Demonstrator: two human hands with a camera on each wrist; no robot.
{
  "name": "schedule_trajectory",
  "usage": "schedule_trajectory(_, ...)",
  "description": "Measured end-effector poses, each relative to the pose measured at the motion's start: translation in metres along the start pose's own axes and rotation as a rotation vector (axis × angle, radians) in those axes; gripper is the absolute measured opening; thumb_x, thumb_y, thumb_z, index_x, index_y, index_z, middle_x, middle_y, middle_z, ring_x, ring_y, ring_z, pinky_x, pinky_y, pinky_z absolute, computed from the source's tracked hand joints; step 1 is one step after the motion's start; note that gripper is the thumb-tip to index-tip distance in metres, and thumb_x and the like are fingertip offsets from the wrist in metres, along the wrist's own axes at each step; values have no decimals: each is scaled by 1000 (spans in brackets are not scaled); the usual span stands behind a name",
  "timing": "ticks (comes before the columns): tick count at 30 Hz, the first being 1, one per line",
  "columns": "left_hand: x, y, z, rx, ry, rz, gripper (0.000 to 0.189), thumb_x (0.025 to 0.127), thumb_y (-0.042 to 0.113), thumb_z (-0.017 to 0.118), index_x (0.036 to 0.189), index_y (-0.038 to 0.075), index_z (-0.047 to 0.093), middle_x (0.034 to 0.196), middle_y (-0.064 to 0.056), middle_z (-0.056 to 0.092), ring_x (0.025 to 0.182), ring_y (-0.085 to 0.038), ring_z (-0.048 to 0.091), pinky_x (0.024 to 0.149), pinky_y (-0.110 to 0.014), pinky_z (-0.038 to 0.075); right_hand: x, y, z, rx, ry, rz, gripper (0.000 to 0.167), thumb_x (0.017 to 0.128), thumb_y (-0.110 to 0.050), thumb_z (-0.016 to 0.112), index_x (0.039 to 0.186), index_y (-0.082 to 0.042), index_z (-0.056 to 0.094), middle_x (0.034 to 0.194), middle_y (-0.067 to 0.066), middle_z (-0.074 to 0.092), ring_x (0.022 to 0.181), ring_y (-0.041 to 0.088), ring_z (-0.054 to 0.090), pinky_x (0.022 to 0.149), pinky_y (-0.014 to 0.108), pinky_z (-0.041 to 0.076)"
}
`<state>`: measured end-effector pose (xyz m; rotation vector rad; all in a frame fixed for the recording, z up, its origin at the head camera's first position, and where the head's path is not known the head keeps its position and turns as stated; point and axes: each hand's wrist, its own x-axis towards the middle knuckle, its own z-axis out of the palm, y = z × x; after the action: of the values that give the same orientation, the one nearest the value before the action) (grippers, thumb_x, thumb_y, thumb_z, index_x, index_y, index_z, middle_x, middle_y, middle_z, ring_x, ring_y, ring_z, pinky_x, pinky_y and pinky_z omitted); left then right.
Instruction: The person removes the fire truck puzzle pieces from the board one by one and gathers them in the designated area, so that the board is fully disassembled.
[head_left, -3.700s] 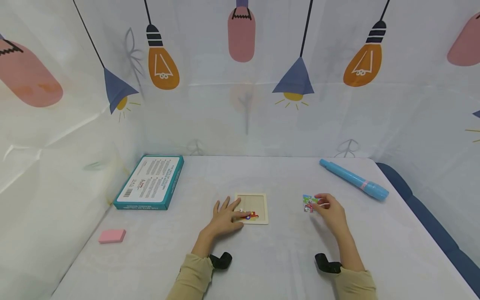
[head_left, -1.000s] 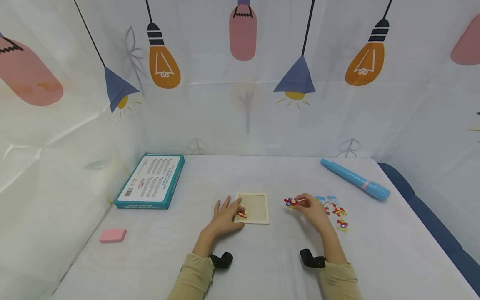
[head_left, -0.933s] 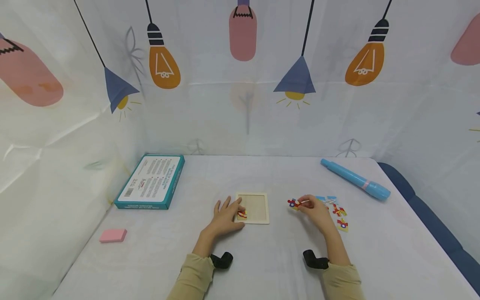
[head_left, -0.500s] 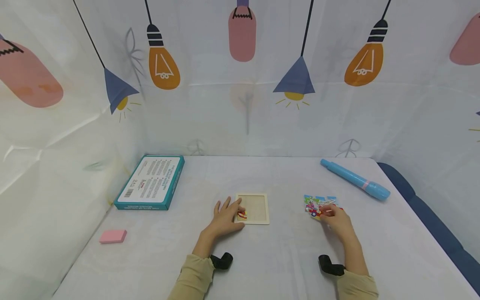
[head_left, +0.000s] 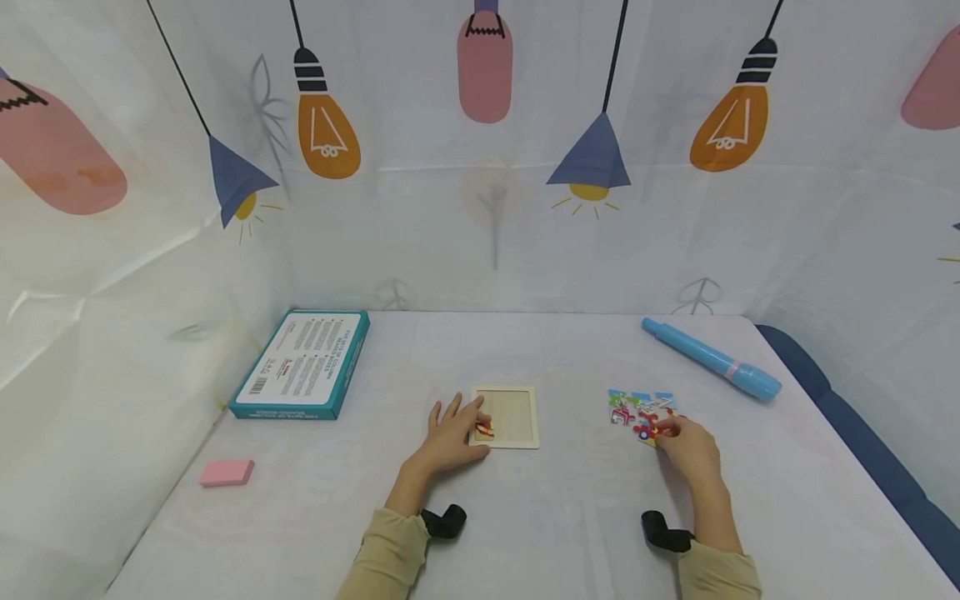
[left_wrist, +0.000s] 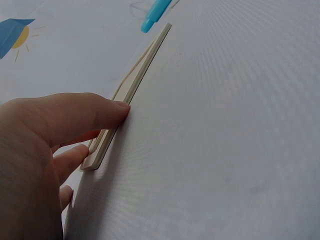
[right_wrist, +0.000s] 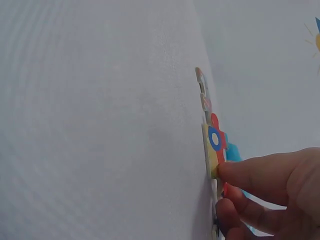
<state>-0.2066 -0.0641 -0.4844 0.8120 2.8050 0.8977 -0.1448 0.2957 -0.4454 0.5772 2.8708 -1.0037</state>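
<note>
My left hand [head_left: 447, 437] holds the near left corner of a pale wooden puzzle tray [head_left: 536, 417], thumb against the near edge and another finger reaching inside. One red and yellow jigsaw piece [head_left: 485, 430] shows in the tray's near left corner, partly covered by my fingers. To the right, my right hand [head_left: 693, 450] pinches a jigsaw piece [right_wrist: 214, 139] with a blue wheel at the near side of a group of colourful puzzle pieces [head_left: 621, 404] on the table. My fingers hide the right part of this group.
A teal and white box [head_left: 300, 363] lies at the back left, with a pink block [head_left: 227, 472] nearer. A light blue tube-shaped object [head_left: 708, 358] lies at the back right. The white cloth-covered table [head_left: 555, 525] spreads between them.
My right hand has carried the blue-wheeled jigsaw piece from near the tray rightward to the group of pieces. Compared with the oldest frame, fewer pieces show in the tray. My left hand stays put.
</note>
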Motion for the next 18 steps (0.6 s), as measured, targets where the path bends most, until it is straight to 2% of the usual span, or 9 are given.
schedule_trajectory(9, 0, -1, 1, -3, 0, -2, 44, 75, 28, 66, 117, 17, 58, 147, -7, 35, 138, -36, 16, 106, -59, 2, 3, -1, 5, -18, 63, -35, 29, 85, -9, 58, 109, 7, 58, 86, 17, 56, 79, 28, 50, 64, 34, 37)
schedule_trajectory(14, 0, -1, 0, -3, -9, -12, 48, 76, 29, 66, 121, 16, 56, 147, -8, 35, 139, -36, 15, 106, -59, 1, 4, -13, 11, 104, 120, -109, 29, 85, -10, 60, 110, 5, 59, 91, 19, 59, 83, 30, 55, 61, 26, 40)
schedule_trajectory(18, 0, -1, 0, -3, -10, -13, 46, 76, 29, 66, 119, 16, 57, 147, -7, 35, 139, -36, 15, 106, -59, 0, 5, -29, 19, 192, 111, -148, 30, 86, -11, 61, 111, 4, 60, 93, 16, 59, 84, 27, 56, 59, 22, 42)
